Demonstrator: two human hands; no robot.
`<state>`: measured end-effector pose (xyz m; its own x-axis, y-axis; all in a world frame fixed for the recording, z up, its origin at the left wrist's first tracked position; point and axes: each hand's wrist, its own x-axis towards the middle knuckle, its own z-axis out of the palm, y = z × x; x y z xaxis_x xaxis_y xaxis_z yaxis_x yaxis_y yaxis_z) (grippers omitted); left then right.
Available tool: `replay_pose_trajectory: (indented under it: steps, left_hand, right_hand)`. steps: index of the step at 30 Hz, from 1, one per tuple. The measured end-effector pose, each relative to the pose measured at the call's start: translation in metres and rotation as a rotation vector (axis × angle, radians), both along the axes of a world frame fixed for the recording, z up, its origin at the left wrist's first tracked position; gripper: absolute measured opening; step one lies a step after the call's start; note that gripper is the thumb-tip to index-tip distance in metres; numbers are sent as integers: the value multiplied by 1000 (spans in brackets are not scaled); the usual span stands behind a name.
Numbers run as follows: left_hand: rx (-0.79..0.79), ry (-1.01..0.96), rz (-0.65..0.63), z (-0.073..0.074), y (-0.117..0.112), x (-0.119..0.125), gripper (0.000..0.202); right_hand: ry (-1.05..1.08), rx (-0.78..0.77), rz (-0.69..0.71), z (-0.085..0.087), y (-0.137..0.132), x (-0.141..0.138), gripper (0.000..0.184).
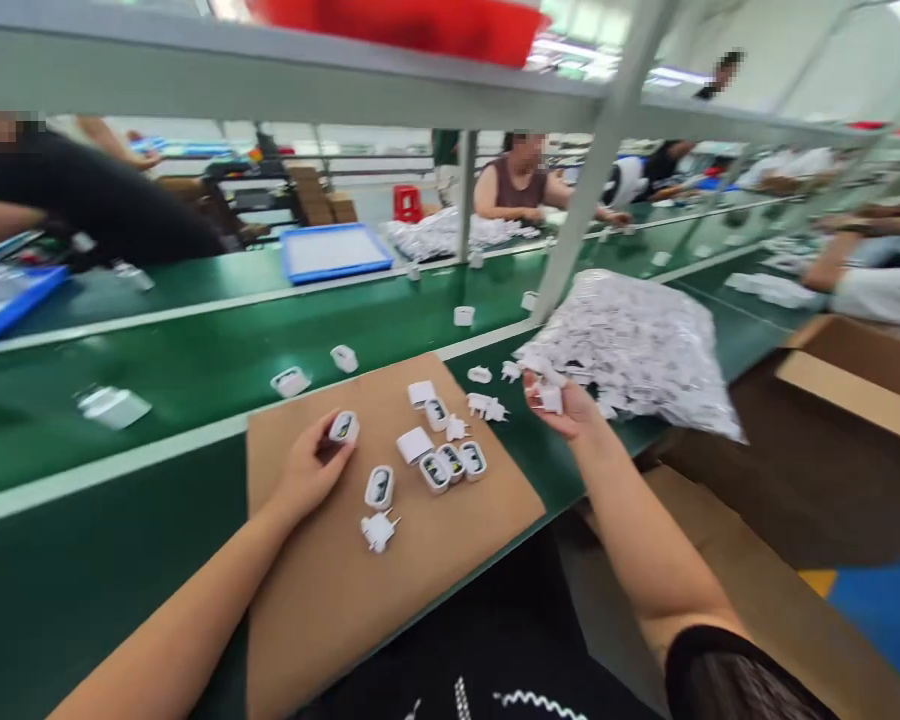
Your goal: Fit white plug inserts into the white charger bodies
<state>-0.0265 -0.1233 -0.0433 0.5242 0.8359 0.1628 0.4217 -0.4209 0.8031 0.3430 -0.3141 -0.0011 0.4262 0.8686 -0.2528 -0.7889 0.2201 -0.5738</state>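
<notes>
My left hand (311,465) is closed around a white charger housing (344,428) over the left part of a brown cardboard sheet (315,590); the housing's open end shows dark parts inside. At the mouth of a clear plastic bag (637,340) full of white pieces, my right hand (576,412) is closed on white plug pieces (549,397), partly hidden by the fingers. Several open housings (434,472) stand on the cardboard. A pronged plug piece (378,531) lies close to another housing (379,487), and more plug pieces (487,406) lie beside the sheet.
Beyond the cardboard runs a green conveyor belt (217,360) carrying scattered white housings (291,381). A slanted metal post (596,150) rises behind the bag. An open cardboard box (862,395) stands at right. Across the line are a blue-rimmed tray (336,272) and co-workers.
</notes>
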Motion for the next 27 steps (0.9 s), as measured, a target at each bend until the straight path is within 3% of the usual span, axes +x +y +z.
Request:
replay_pose_trajectory:
  steps: [6, 10, 12, 16, 20, 23, 27]
  left_hand:
    - [3, -50, -19, -13, 0, -2, 60]
    - [199, -114, 76, 1, -11, 1, 64]
    - [240, -199, 37, 14, -23, 3, 56]
    - [-69, -430, -232, 36, -49, 13, 57]
    - [-301, -565, -241, 39, -60, 15, 48]
    - [-323, -583, -190, 37, -58, 9, 40]
    - [-188, -366, -368, 44, -31, -7, 51]
  right_hand:
    - [-126, -162, 148, 15, 5, -18, 4]
    - [-442, -288, 220, 30, 19, -49, 22]
    - [-545, -296, 243, 37, 29, -72, 30]
    - [-759, -285, 347, 48, 48, -127, 40]
    - [-1127, -249, 433, 54, 59, -169, 37]
    - [-1452, -127, 430, 58, 69, -181, 29]
    - [-1760, 13, 278, 62, 79, -179, 16]
